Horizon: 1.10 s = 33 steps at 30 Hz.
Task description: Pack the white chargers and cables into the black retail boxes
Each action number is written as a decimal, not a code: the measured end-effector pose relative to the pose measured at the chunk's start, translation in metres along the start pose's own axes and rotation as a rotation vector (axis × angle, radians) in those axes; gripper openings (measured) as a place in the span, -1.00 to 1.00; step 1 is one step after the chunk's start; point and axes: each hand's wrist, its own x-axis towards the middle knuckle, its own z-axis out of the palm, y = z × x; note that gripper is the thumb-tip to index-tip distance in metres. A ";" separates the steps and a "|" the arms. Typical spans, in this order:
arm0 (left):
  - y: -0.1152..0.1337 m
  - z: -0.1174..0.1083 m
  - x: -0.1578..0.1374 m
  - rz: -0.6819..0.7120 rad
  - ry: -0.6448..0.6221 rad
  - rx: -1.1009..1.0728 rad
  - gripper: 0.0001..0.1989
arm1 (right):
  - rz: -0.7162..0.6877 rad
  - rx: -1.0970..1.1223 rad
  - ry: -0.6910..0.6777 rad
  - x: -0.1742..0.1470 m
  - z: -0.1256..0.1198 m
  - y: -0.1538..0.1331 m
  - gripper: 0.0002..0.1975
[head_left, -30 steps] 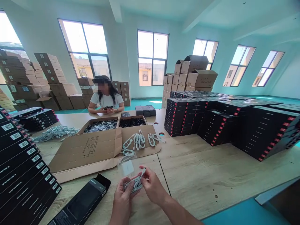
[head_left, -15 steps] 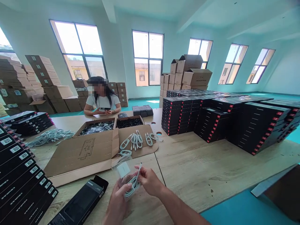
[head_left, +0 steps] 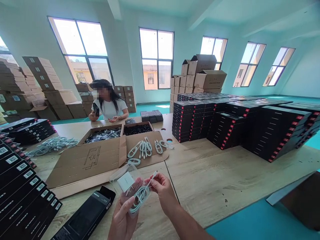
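I'm gripping the clear tray (head_left: 134,172) in my left hand (head_left: 126,211), right of the black box (head_left: 85,215), thumb pressing the coiled cable (head_left: 142,196). Farther from the box, my right hand (head_left: 161,188) is pinching the cable near its plug (head_left: 155,174). Cable's lying between both hands, long axis slanting roughly like the box's; charger (head_left: 125,181) is sitting in the tray, nearer the box.

A packing workshop, shown by stacked cartons (head_left: 210,80), piled black boxes (head_left: 272,130) and a long worktable (head_left: 200,173).
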 end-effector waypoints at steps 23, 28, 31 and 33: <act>0.011 0.008 -0.004 0.079 0.122 0.150 -0.35 | -0.209 -0.423 -0.124 -0.010 0.041 -0.017 -0.75; 0.008 0.014 -0.004 0.103 0.158 0.149 -0.24 | -0.242 -0.415 0.040 -0.012 0.047 -0.004 -0.81; 0.007 0.012 -0.004 0.109 0.182 0.164 -0.27 | -0.004 -0.209 -0.011 -0.008 0.046 0.000 -0.76; 0.006 0.011 -0.004 0.109 0.158 0.144 -0.35 | 0.121 -0.131 -0.025 -0.004 0.043 -0.001 -0.68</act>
